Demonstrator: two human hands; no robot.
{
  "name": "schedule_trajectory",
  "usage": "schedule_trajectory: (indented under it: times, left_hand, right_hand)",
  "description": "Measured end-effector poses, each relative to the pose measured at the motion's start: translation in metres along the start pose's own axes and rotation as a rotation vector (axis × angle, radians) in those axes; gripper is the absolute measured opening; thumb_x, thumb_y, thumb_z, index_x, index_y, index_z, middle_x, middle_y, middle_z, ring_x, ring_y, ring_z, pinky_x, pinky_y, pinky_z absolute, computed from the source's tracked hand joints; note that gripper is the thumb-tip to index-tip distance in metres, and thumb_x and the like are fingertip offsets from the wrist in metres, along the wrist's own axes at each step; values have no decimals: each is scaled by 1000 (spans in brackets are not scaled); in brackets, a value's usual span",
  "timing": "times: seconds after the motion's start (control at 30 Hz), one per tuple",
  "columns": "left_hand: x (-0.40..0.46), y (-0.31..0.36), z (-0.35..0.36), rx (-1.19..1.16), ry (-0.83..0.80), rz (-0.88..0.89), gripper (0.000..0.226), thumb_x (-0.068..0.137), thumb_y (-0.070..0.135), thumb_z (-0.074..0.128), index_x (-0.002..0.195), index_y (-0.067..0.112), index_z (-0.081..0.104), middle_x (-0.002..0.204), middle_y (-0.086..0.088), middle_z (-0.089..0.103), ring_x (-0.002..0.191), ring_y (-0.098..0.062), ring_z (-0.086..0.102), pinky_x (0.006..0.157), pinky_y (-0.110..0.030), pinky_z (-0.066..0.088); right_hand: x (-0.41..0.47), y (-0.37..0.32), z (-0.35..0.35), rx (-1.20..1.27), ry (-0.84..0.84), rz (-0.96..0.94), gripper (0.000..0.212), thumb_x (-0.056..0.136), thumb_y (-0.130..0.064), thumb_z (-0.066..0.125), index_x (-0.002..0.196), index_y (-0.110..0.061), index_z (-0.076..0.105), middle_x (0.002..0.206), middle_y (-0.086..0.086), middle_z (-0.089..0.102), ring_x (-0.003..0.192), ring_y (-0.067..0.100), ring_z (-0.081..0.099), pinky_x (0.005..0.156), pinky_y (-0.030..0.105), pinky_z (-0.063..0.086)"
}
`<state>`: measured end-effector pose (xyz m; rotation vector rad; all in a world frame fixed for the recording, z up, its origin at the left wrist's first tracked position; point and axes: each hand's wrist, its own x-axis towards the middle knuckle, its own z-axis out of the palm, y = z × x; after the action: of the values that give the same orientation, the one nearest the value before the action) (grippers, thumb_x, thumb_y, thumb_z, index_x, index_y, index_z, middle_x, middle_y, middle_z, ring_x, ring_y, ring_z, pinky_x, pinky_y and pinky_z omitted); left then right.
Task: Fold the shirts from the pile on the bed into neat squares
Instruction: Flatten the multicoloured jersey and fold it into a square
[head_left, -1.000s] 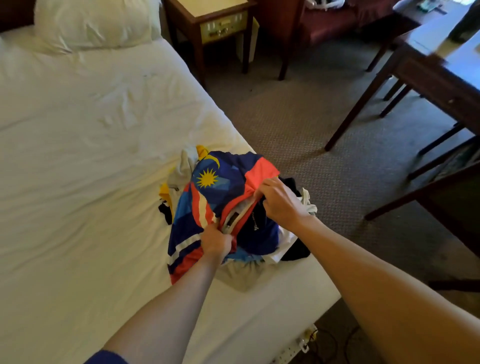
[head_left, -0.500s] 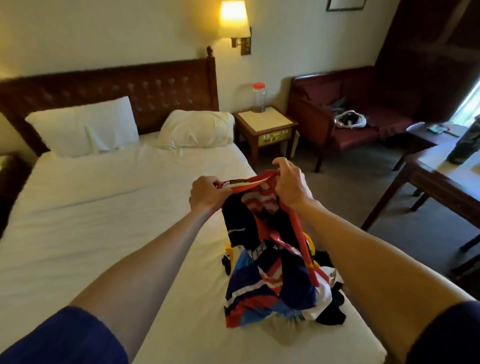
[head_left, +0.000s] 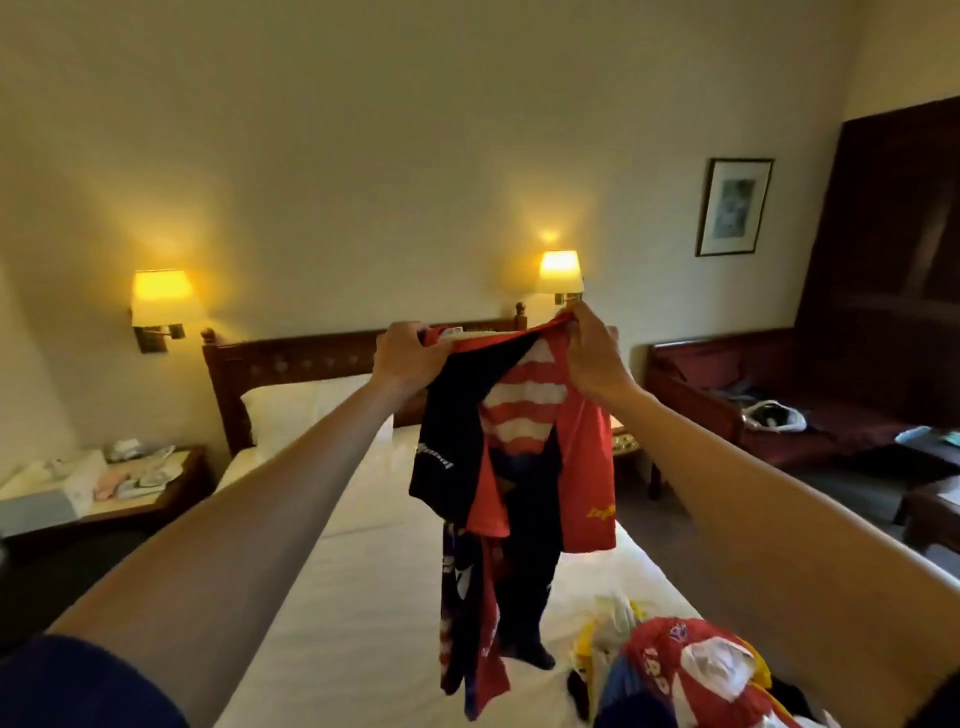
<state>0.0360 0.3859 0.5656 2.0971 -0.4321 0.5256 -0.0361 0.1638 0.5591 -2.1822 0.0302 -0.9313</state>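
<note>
A red, navy and white striped shirt (head_left: 524, 447) hangs in the air in front of me, its lower end just above the white bed (head_left: 363, 597). My left hand (head_left: 408, 356) grips its top edge on the left and my right hand (head_left: 592, 353) pinches the top edge on the right, both raised to the height of the headboard. The pile of shirts (head_left: 670, 670), red, white, yellow and blue, lies on the bed at the lower right, partly hidden by my right arm.
A wooden headboard (head_left: 291, 358) and white pillows (head_left: 291, 410) are at the far end. A bedside table (head_left: 104, 493) with clutter stands on the left, a dark red sofa (head_left: 769, 405) on the right. Two wall lamps (head_left: 560, 273) glow above.
Both hands have lifted the shirt from the pile up to head height, so it hangs full length. My view has tilted up from the bed toward the wall.
</note>
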Motion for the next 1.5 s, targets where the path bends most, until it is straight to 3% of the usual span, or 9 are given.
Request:
schedule_trajectory:
  times: [0.2, 0.3, 0.43, 0.67, 0.93, 1.1, 1.3, 1.4, 1.5]
  left_hand:
    - [16, -20, -111, -43, -19, 1, 39, 92, 48, 61, 76, 15, 50, 80, -7, 58, 81, -28, 57, 72, -43, 48]
    - [17, -30, -157, 77, -7, 38, 42, 95, 49, 58, 80, 9, 54, 79, -6, 58, 77, -24, 55, 66, -35, 39]
    - [14, -38, -201, 148, -29, 22, 52, 84, 61, 67, 78, 10, 59, 74, -5, 59, 70, -17, 56, 62, -31, 38]
    - [9, -47, -230, 465, -258, 5, 42, 60, 45, 92, 72, 17, 62, 73, 1, 63, 71, -16, 59, 60, -28, 39]
    - [22, -59, -236, 397, -56, -112, 26, 84, 3, 66, 64, 18, 57, 69, 3, 54, 65, -11, 47, 53, -21, 34]
    - [27, -56, -240, 275, -46, -194, 9, 83, 7, 61, 76, 8, 67, 79, -8, 64, 77, -24, 60, 68, -36, 54]
    - [16, -52, -236, 323, 68, -248, 20, 84, 11, 59, 68, 2, 67, 57, -1, 51, 60, -20, 49, 53, -27, 38]
    - [21, -54, -246, 147, 314, -271, 18, 82, 17, 63, 83, 2, 72, 74, -12, 66, 70, -32, 63, 62, -32, 53]
    - [21, -54, -248, 80, 273, -371, 10, 86, 7, 62, 80, 0, 66, 71, -14, 62, 55, -28, 58, 44, -25, 48]
  right_hand:
    - [14, -81, 35, -9, -75, -86, 33, 104, -34, 41, 112, -12, 65, 102, 1, 63, 94, 20, 61, 77, 25, 48]
    - [21, -113, 46, -72, -210, -196, 39, 97, -50, 53, 101, -14, 68, 91, -1, 67, 82, 17, 64, 75, 27, 53]
    - [38, -131, 63, -167, -287, -239, 34, 94, -36, 59, 85, -6, 71, 83, 8, 69, 81, 25, 66, 78, 37, 56]
    - [55, -147, 76, -237, -396, -264, 37, 104, -40, 42, 113, -15, 67, 108, 9, 66, 100, 27, 59, 90, 40, 51]
    - [77, -133, 51, -357, -455, -90, 45, 93, -57, 56, 79, -15, 65, 78, 0, 60, 70, 13, 55, 64, 24, 43]
    - [79, -130, 42, -139, -372, -178, 30, 103, -31, 48, 105, -9, 69, 96, 7, 64, 91, 24, 60, 78, 29, 44]
    - [77, -118, 39, -316, -415, -214, 23, 102, -15, 46, 102, -7, 67, 101, 9, 64, 94, 26, 57, 76, 27, 36]
    - [83, -121, 29, -102, -158, -215, 28, 102, -23, 49, 98, -3, 68, 92, 9, 64, 86, 25, 59, 69, 28, 38]
    - [83, -121, 27, -151, -305, -106, 32, 100, -32, 55, 79, -11, 64, 85, 9, 62, 83, 24, 56, 66, 29, 39]
